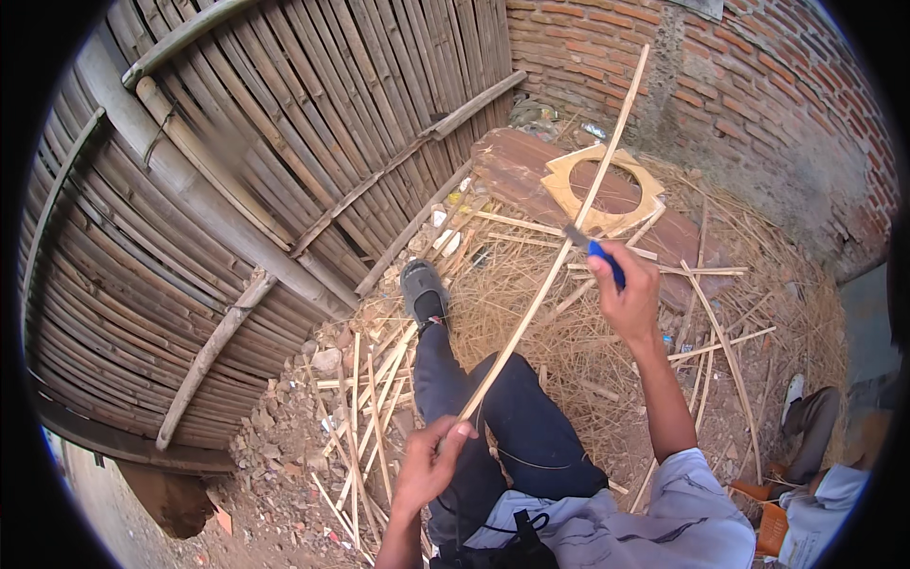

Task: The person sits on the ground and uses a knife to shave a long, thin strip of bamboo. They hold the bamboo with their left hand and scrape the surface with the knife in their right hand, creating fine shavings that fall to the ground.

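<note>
A long, pale bamboo strip [531, 321] slants from my lap up toward the brick wall. My left hand [431, 463] is closed round its lower end, just above my thigh. In my right hand [627, 292] is a knife [605, 263] with a blue handle, the fingers wrapped round it. Its short grey blade lies against the strip, about midway along. Part of the handle is hidden by my fingers.
Bamboo strips [372, 417] and shavings [493, 284] litter the ground. Ahead lie a brown board [517, 171] and a yellowish frame with a round hole [559, 185]. A bamboo wall [284, 123] stands left, a brick wall [739, 85] beyond. Another person's leg [810, 427] shows at right.
</note>
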Available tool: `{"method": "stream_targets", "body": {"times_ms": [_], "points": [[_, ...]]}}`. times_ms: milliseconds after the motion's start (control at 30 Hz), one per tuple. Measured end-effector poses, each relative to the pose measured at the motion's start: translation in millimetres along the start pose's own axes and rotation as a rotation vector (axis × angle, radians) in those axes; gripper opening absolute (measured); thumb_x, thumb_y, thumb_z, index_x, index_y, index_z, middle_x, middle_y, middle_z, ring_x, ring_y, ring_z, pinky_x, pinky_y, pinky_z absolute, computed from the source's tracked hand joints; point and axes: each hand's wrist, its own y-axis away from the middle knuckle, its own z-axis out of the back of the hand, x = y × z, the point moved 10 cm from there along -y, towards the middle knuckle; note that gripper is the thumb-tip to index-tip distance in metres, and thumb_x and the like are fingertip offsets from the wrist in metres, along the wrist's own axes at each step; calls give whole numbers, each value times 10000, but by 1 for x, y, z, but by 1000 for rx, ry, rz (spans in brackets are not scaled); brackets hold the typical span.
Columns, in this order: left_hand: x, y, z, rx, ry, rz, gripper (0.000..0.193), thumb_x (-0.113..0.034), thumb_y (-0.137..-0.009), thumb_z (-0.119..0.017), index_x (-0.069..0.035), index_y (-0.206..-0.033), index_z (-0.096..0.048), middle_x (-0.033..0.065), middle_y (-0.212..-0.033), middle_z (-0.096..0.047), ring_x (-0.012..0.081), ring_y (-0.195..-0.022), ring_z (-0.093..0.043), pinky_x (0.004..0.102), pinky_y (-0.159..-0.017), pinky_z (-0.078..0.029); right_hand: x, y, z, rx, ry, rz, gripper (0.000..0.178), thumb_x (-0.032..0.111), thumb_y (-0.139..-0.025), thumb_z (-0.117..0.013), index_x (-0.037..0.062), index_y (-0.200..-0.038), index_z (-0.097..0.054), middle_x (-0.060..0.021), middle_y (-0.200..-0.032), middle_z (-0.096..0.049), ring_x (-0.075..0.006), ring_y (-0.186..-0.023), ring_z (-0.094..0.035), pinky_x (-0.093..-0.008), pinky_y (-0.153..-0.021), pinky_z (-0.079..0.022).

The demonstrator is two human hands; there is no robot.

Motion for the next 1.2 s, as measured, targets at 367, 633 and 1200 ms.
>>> {"method": "stream_targets", "body": {"times_ms": [367, 633, 1200], "points": [[-3, -3, 5, -157, -117, -90, 234, -232, -1061, -716, -6, -1017, -760, 83, -660, -636, 100, -549, -468, 318, -525, -370, 52, 57, -29, 203, -131, 160, 334, 360, -1025, -740, 26, -1037, -746, -108, -850, -759, -224, -662, -736, -353, -554, -549], [-51, -13, -3, -199, -161, -135, 235, -229, -1038, -748, 1, -1081, -766, 146, -679, -673, 171, -547, -580, 351, -556, -461, 99, 85, -42, 246, -188, 215, 289, 336, -965, -790, 61, -1039, -742, -74, -803, -710, -269, -628, -711, -375, -537, -532], [-1, 17, 14, -124, -237, -45, 226, -222, -1029, -764, 1, -992, -761, 76, -564, -525, 90, -502, -415, 319, -477, -332, 7, 29, -9, -35, 5, 129, 364, 391, -1059, -689, 38, -1053, -778, -83, -783, -748, -207, -617, -717, -343, -515, -525]]}}
